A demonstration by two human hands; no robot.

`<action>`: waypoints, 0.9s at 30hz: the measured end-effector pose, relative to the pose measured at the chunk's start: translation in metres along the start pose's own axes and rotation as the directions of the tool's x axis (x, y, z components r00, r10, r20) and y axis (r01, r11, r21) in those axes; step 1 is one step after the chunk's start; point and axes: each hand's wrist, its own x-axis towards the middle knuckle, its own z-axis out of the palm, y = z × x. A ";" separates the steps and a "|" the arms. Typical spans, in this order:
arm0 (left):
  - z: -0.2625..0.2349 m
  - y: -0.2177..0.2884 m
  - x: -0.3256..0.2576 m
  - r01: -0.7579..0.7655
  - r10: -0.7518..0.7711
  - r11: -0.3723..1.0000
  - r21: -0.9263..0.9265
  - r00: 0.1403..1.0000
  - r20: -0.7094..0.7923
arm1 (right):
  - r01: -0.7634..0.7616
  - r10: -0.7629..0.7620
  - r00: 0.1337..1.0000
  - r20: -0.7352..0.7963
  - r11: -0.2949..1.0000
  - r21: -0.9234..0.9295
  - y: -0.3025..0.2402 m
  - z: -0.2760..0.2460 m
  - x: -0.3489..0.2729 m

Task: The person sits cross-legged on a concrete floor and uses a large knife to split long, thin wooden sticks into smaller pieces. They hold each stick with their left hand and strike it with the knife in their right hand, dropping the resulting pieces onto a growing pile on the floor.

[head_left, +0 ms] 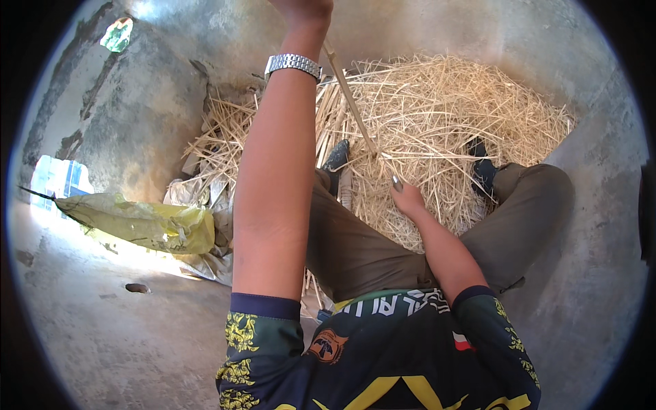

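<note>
My left arm reaches up and away, with a silver watch at the wrist. My left hand point(303, 9) is cut off by the top edge, so its fingers are hidden. A long thin bamboo stick point(352, 102) slants from beside that wrist down toward my right hand. My right hand point(408, 200) is closed between my knees, around what looks like a small knife point(397, 183). Only a short shiny metal part of it shows, close to the stick's lower end.
A broad heap of pale shavings point(451, 109) covers the floor around my dark shoes. To the left, a yellowish plastic sheet point(164, 225) hangs near a bright opening in the grey wall point(157, 96). A small hole point(138, 288) is in the grey surface at left.
</note>
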 end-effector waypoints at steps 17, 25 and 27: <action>-0.013 0.000 0.006 0.094 -0.091 0.991 -0.097 0.995 0.036 | -0.581 0.390 0.810 0.438 0.632 0.512 0.025 0.009 0.013; -0.076 0.041 0.057 0.282 -0.282 0.939 -0.197 0.959 0.027 | -0.575 0.475 0.818 0.325 0.661 0.483 0.023 0.005 0.007; -0.099 0.061 0.106 0.257 -0.266 0.940 -0.225 0.964 -0.011 | -0.577 0.473 0.817 0.331 0.677 0.457 0.022 0.012 0.011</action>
